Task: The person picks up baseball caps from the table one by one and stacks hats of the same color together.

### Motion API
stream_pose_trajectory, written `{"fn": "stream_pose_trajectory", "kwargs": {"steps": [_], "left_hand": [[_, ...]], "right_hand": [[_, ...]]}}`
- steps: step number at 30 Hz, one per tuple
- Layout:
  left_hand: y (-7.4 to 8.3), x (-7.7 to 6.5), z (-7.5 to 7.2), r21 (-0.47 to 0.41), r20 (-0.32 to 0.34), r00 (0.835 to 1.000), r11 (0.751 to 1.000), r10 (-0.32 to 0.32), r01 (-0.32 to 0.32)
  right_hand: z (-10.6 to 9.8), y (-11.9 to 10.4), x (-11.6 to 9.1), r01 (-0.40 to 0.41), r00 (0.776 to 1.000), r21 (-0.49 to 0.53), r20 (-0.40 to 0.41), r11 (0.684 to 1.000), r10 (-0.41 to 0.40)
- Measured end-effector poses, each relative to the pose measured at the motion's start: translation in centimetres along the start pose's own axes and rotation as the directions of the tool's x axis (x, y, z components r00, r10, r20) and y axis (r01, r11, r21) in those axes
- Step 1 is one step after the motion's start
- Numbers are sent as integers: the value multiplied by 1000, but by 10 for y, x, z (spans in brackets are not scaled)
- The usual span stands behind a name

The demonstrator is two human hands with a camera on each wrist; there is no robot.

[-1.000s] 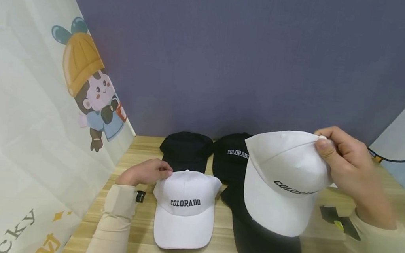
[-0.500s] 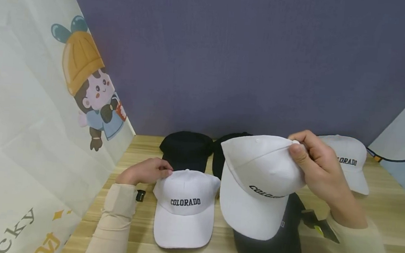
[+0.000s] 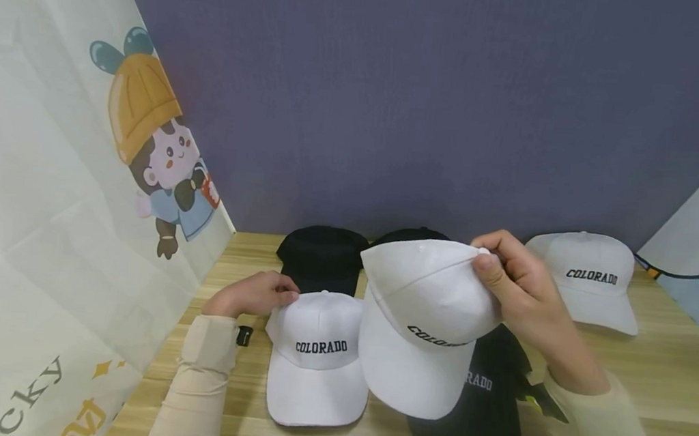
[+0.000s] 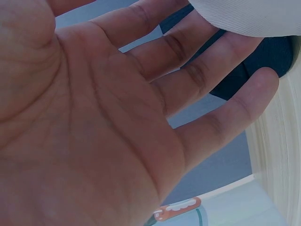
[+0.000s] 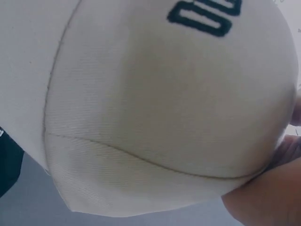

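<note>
"What is shown in the head view?"

"A tilted white cap [image 3: 421, 285], lettered COLORADO, is held up off a wooden table [image 3: 681, 388], pinched at the crown between thumb and bent fingers of the right hand [image 3: 524, 300]. A second white cap [image 3: 319, 322] is seen resting on the table, brim toward the viewer, its crown touched by the left hand [image 3: 257, 295]."

"What has just changed?"

"The tilted white cap has been carried leftward, so the right edge of the second white cap is now overlapped by it from this angle. At the back right, a third white cap [image 3: 586, 267] has been more fully uncovered, as have white letters on the black cap [image 3: 487, 427] beneath. The left hand has been kept in place. The held cap seems to have been brought alongside the second; it has not yet been set down."

"And the left wrist view?"

"A palm and long, nearly straight fingers are shown. Most tips are hidden by pale cloth, so whether the cap is pinched cannot be told."

"The right wrist view?"

"It is mostly filled by the held cap's seamed fabric, with the gripping hand glimpsed at the right edge."
</note>
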State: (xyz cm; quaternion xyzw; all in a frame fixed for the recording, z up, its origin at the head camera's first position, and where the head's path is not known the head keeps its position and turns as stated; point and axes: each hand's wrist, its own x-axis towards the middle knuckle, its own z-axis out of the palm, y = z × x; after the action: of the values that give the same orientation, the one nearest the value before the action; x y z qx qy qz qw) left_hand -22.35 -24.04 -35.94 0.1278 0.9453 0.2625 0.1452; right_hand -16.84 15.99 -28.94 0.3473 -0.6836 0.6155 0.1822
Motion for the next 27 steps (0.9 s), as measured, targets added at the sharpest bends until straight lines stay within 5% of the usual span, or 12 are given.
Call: {"fn": "stream_pose_trajectory", "kwargs": {"steps": [17,27], "left_hand": [[-1,0,-1,9,0,1000,1000,-14,14],[-2,2,0,6,7,1000,1000,-9,9]], "right_hand": [[22,4,-1,-1,996,-136,84,991,12],[33,9,-5,-32,984,-127,173,991,54]]}}
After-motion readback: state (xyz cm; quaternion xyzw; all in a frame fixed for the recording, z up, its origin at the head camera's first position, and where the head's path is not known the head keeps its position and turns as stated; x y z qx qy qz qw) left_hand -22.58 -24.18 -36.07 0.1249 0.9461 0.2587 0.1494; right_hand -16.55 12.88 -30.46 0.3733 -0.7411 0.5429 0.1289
